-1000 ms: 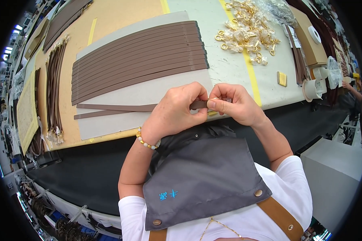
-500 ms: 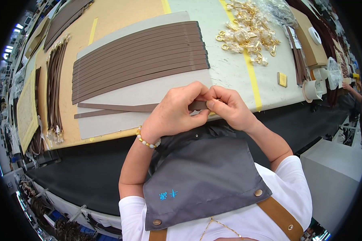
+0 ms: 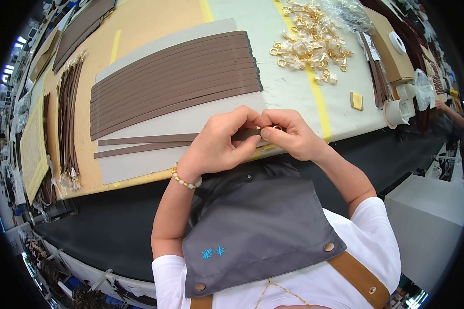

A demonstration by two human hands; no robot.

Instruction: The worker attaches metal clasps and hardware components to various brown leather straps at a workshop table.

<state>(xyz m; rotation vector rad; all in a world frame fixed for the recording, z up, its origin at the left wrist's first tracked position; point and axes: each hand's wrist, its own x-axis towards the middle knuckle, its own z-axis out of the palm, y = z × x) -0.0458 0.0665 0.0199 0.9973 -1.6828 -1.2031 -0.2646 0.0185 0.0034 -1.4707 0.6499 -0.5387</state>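
Note:
My left hand (image 3: 219, 141) and my right hand (image 3: 290, 134) meet at the near edge of the table, both pinching the right end of a long brown leather strap (image 3: 154, 138). A small gold ring (image 3: 277, 127) shows between my right fingers at the strap's end. A second loose strap (image 3: 139, 150) lies just below it on a grey board (image 3: 139, 165). Above them a row of several brown straps (image 3: 175, 77) lies side by side on the same board.
A heap of gold clasps (image 3: 309, 41) sits at the back right beside a yellow tape line (image 3: 319, 103). More straps with gold ends (image 3: 67, 118) lie at the left. White tape rolls (image 3: 397, 110) and a cardboard box (image 3: 392, 46) stand at the right. Another person's arm (image 3: 451, 113) shows far right.
My fingers have shifted slightly on the strap's end; the hands stay in the same place. Nothing else has moved.

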